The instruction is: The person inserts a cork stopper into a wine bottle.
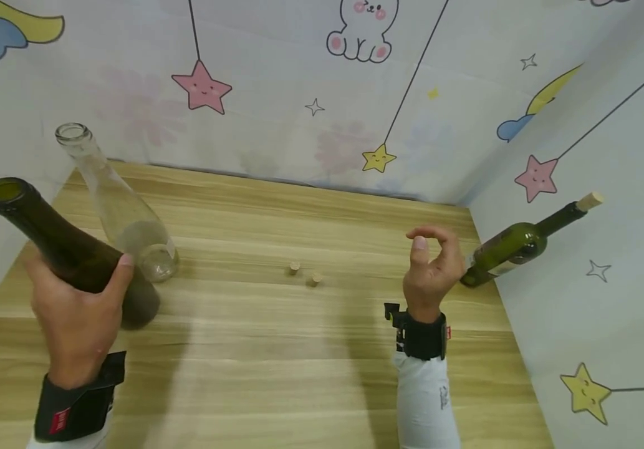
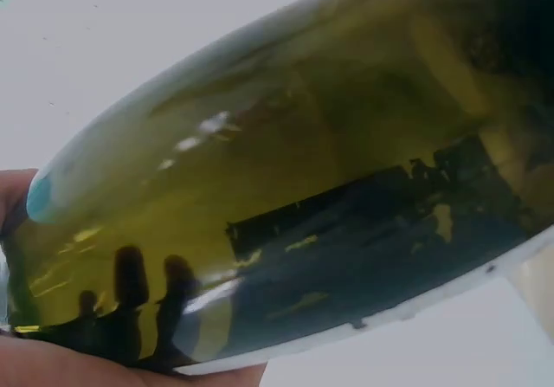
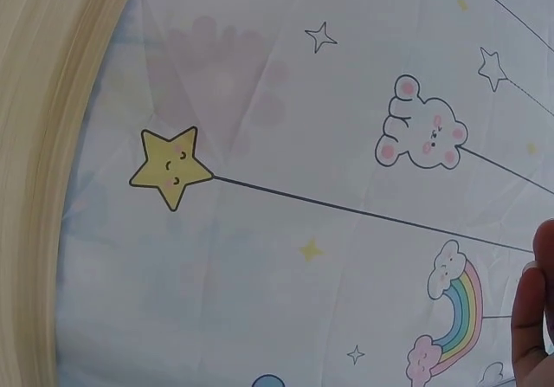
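My left hand [image 1: 77, 312] grips a dark green glass bottle [image 1: 69, 252] round its body, thumb along the near side. The bottle leans to the left, its uncorked mouth toward the upper left; in the left wrist view its green glass [image 2: 286, 170] fills most of the picture. Just behind it stands a clear glass bottle [image 1: 122, 206], also without a cork. My right hand [image 1: 432, 274] is raised over the right side of the table, thumb up and index finger loosely bent, nothing between them. Only its fingers [image 3: 530, 322] show in the right wrist view.
Two small corks [image 1: 295, 268] lie near the middle of the wooden table [image 1: 254, 368]. Right of my right hand, a green bottle [image 1: 512, 243] with a cork [image 1: 590, 201] in its neck stands by the side wall. Printed fabric [image 1: 277, 137] borders the table's back and sides.
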The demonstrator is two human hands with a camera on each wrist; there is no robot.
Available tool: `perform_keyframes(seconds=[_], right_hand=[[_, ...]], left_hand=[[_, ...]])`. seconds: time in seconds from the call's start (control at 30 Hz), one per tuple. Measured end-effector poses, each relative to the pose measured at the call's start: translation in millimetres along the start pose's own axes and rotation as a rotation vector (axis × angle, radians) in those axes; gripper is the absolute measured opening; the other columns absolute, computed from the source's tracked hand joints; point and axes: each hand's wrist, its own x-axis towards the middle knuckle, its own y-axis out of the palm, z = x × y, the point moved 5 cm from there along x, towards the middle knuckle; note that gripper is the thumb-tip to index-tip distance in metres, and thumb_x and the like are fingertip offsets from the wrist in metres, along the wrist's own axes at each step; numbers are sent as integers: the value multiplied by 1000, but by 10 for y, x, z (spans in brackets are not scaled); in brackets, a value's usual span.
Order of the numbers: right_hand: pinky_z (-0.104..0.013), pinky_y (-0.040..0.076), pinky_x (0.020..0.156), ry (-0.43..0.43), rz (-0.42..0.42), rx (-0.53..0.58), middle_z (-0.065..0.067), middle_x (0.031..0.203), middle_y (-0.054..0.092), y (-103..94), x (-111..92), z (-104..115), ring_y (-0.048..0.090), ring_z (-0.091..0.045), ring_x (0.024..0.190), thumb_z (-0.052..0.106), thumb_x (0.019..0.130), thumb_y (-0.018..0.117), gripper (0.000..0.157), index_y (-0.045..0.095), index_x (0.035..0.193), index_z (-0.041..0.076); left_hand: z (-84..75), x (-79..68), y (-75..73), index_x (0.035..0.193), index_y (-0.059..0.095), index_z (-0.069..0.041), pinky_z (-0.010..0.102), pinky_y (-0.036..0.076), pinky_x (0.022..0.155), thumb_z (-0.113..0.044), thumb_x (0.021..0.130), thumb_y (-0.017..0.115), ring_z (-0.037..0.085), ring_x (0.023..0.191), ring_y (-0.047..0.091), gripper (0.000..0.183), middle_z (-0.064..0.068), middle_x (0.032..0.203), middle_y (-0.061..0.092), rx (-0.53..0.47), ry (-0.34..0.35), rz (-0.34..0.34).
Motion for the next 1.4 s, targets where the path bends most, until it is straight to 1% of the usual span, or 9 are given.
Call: perform_keyframes(seconds=[0.17,0.27,0.4,0.53,0.67,0.8,0.93,1.13,1.4], right_hand=[[-25,49,75,-5,2,-15,-29,65,61,-5,-8,10,53,-39,60,51,95,59,71,62,79,-18],[-25,50,75,-3,9,-21,-28,65,62,-3,-9,20,54,-39,59,50,95,59,69,63,79,-17],[-25,50,75,-1,22,-7,-28,66,62,8,-11,33,55,-39,60,49,95,59,67,64,79,-16],[-25,49,74,0,31,9,-28,66,62,19,-17,38,55,-39,60,47,96,59,66,64,79,-16],[-25,49,73,1,35,12,-27,65,63,24,-23,41,56,-39,60,47,96,59,66,64,78,-16],[-25,49,74,0,48,15,-27,65,63,27,-30,45,56,-39,60,47,97,59,66,63,78,-16],[-24,49,74,2,61,17,-27,65,63,28,-38,37,55,-39,60,47,97,59,66,63,78,-16],[-24,48,72,11,76,13,-26,65,64,34,-53,36,55,-37,59,46,97,59,65,63,78,-16],[-29,47,68,-10,80,10,-26,65,63,41,-46,40,53,-36,56,47,98,57,66,64,77,-15]], left_hand=[[-284,-206,134,133,50,-17,13,39,79,-3,75,84,-2,92,53,69,-23,107,52,-63,113,108],[-428,-352,265,135,48,-12,13,42,82,7,74,83,-1,96,56,72,-21,111,57,-139,174,218],[-561,-558,450,138,45,-7,11,44,85,12,74,81,1,100,59,75,-7,116,63,-207,214,379],[-646,-756,605,137,43,0,13,44,85,8,76,82,11,101,61,73,11,119,64,-204,226,497],[-685,-947,730,135,41,5,36,51,87,4,76,84,30,103,63,74,21,121,62,-188,218,598],[-684,-1121,818,136,41,2,55,53,81,0,76,86,35,101,63,75,23,121,59,-183,184,679],[-691,-1250,887,136,41,-2,53,54,78,-4,76,87,31,98,63,76,20,119,59,-199,188,726],[-713,-1383,971,136,42,-5,52,55,79,-6,76,88,28,103,63,76,16,126,57,-240,295,768],[-686,-1443,989,133,44,-5,49,57,78,-7,74,89,22,100,63,74,13,120,59,-230,346,758]])
